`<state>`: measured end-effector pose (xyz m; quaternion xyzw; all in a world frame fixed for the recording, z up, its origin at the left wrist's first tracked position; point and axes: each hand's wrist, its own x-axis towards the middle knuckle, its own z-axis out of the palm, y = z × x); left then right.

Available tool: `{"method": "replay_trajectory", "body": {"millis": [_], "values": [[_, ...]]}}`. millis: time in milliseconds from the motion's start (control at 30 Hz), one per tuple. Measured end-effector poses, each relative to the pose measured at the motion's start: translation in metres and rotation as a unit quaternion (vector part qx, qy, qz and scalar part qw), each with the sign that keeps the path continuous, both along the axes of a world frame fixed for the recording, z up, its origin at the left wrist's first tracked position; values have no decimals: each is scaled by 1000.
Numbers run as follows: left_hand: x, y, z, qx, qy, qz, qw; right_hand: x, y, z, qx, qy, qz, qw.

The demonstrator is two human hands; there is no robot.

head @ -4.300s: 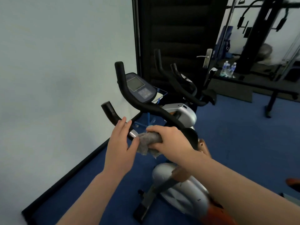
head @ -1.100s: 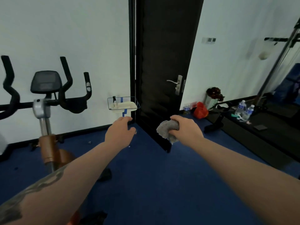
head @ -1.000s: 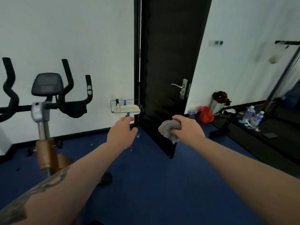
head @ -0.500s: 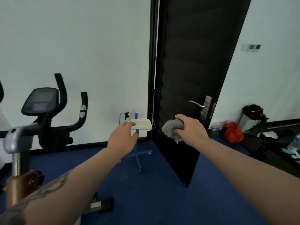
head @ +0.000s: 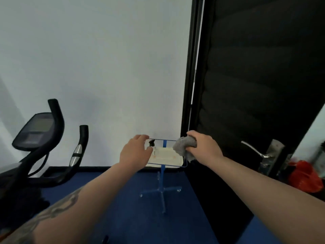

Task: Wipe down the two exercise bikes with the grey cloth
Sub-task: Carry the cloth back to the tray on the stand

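Head-camera view, looking forward and down along two outstretched bare forearms toward a small wire tray on a blue stand (head: 165, 175), set on blue carpet against a white wall, just left of a black door (head: 260, 85). Right hand (head: 204, 147) clenched around a bunched grey cloth (head: 183, 147), held just above the tray's right rim, cloth spilling left and down from the fist. Left hand (head: 135, 152) empty, fingers relaxed and slightly spread, hovering at the tray's left edge beside a small black-topped dispenser (head: 152, 144). Inside the tray, a white rectangular pad (head: 165, 156), long axis running left to right. Exercise bike (head: 40, 147) at far left, well apart from both hands, black handlebars and tilted console visible. Likely setting the cloth down into the tray, directly below and left of the right fist; right hand nearer.
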<state>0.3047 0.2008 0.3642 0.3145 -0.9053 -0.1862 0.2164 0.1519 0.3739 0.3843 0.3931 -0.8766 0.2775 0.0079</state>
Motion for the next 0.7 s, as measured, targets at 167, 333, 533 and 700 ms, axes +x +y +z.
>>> {"method": "replay_trajectory", "body": {"millis": [167, 333, 533, 700], "values": [[-58, -72, -20, 13, -16, 15, 1000, -55, -71, -24, -3, -15, 10, 1000], [-114, -137, -50, 14, -54, -10, 998, -109, -132, -51, 22, -45, -12, 999], [-182, -188, -89, 36, -85, -37, 995, -169, -186, -86, 37, -84, -30, 995], [-248, -221, -135, 55, -117, -33, 991, -231, -232, -138, 53, -109, -23, 992]]}}
